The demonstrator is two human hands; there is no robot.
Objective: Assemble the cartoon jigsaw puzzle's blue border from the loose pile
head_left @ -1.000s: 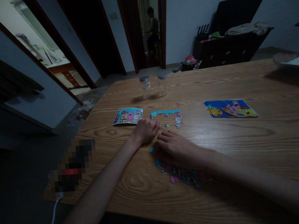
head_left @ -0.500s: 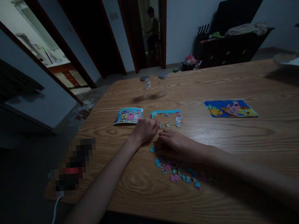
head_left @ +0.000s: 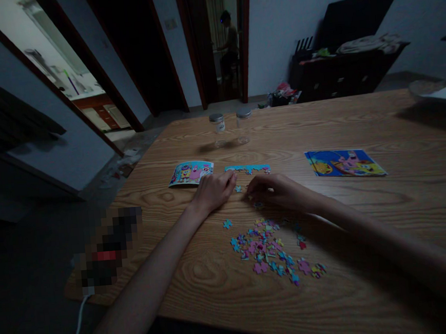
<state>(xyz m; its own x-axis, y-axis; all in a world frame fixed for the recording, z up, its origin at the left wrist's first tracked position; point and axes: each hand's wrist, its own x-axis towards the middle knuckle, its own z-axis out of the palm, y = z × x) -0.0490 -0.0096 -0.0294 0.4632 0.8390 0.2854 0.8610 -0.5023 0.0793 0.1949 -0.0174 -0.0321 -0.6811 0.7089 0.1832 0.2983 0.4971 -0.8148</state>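
Observation:
My left hand (head_left: 216, 189) rests on the table with its fingers curled, at the left side of a partly joined jigsaw puzzle (head_left: 248, 168). Whether anything is inside those fingers is hidden. Just right of its fingertips lies a loose puzzle piece (head_left: 238, 189). My right hand (head_left: 273, 190) is below the joined top strip, thumb and fingers pinched on a puzzle piece (head_left: 250, 197), mostly covered. Beneath that hand another piece (head_left: 258, 205) shows. Nearer me spreads a pile of loose pieces (head_left: 266, 246), with one blue piece (head_left: 227, 224) apart from it.
A curved picture card (head_left: 191, 173) stands left of the puzzle. Two clear jars (head_left: 244, 126) with metal lids are behind it. Flat printed sheets (head_left: 344, 163) lie to the right. A blurred-out object with a white cable (head_left: 80, 319) is at the left table edge.
My right hand has moved from over the loose pile up and away from me to the puzzle, uncovering the pile. The left hand has barely shifted.

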